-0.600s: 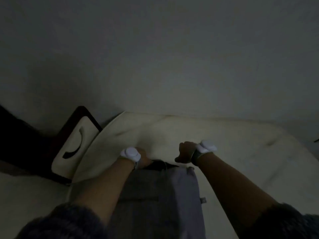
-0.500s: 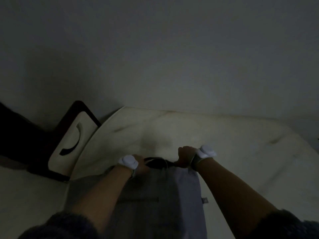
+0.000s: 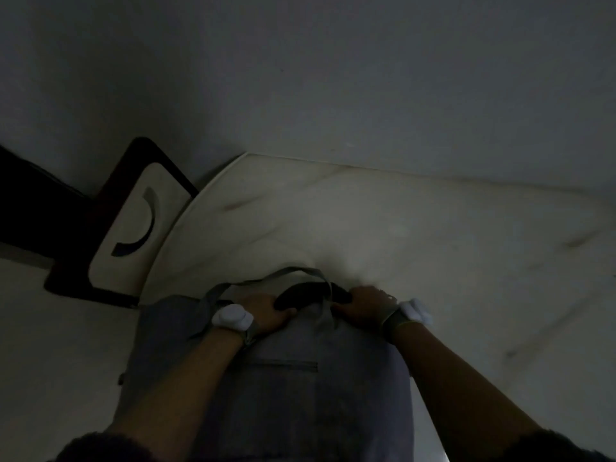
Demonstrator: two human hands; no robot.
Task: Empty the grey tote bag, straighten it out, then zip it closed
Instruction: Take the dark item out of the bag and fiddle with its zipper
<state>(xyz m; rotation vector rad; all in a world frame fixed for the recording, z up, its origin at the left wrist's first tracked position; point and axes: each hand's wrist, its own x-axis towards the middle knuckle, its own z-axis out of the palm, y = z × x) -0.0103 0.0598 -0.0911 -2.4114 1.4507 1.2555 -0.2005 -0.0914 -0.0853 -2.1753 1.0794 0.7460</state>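
Head cam is really dim, but the grey tote bag (image 3: 266, 388) lies flat on the pale mattress (image 3: 416, 235), mouth pointing away from the person. Left hand (image 3: 266, 311) and right hand (image 3: 361, 303) each grip the bag's top edge, spreading the dark opening (image 3: 301, 295). One strap (image 3: 290, 273) loops beyond it.

One grey tote bag (image 3: 266, 378); two hands; two white wrist devices; possibly one chair (image 3: 130, 228), dimly lit.
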